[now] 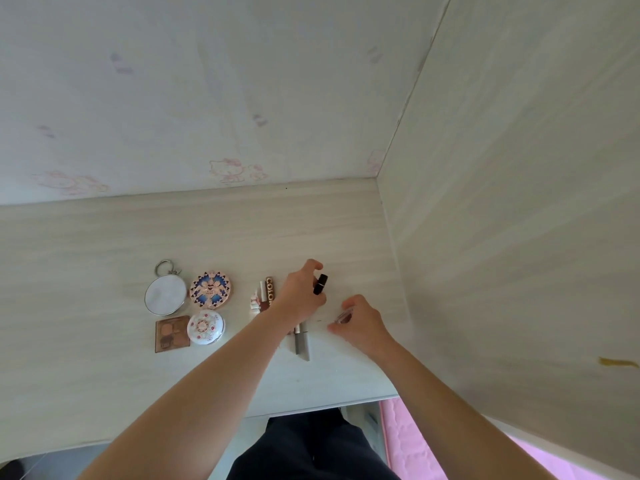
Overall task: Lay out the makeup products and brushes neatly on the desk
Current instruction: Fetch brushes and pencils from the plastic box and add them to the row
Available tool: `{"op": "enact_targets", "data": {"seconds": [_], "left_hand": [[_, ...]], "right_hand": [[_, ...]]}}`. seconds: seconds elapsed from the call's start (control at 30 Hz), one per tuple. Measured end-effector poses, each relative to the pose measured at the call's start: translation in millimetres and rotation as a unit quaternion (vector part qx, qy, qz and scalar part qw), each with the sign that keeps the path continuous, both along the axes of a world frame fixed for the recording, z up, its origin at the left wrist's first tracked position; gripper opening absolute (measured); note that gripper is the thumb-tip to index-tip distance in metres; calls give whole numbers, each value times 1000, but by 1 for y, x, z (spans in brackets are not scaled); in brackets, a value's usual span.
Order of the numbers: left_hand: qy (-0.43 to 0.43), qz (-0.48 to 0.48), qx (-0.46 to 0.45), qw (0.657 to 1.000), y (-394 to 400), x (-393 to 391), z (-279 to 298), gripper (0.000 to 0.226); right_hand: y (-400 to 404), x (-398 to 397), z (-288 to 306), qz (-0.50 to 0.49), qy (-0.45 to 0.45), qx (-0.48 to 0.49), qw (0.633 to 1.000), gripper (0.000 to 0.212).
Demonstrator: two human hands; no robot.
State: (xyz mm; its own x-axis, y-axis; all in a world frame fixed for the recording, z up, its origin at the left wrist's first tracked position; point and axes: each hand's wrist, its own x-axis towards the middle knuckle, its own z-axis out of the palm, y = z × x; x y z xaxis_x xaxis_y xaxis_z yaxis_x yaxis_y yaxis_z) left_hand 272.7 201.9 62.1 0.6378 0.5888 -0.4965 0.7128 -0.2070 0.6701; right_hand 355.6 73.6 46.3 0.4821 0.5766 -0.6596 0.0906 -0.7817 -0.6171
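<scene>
Most of the laying out looks done. On the worktop [86,244] a round mirror [165,294], a patterned compact [210,289], a brown square palette [172,333] and a white compact [205,327] sit in a tidy block of four. To their right, slim tubes [267,292] and grey sticks [302,341] lie in a row. The left hand [300,295] has its grip closed round a black lipstick [320,284], just above that row. The right hand [360,323] pinches a small clear pinkish item [344,317] near the surface. I'd say only these two are left to place
</scene>
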Motion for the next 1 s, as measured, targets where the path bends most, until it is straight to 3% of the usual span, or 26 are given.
{"op": "enact_targets", "data": {"seconds": [0.27,0.4,0.47,0.6,0.83,1.0], "left_hand": [[59,-148,123,980,-4,9,-11,38],[62,-177,150,971,-8,11,-11,48],[68,-192,165,965,-11,10,-10,42],[80,-207,193,956,-16,7,-11,28],[78,-205,200,955,-18,0,-19,33],[100,-202,200,954,-19,-4,-22,30]], "right_hand": [[-6,-3,-13,43,-127,21,991,15],[-7,-3,-15,96,-174,33,980,33],[-4,-3,-15,84,-179,34,980,40],[3,-1,-14,97,-212,44,972,45],[22,10,-13,153,-239,70,956,52],[31,17,-14,122,-240,75,960,56]]}}
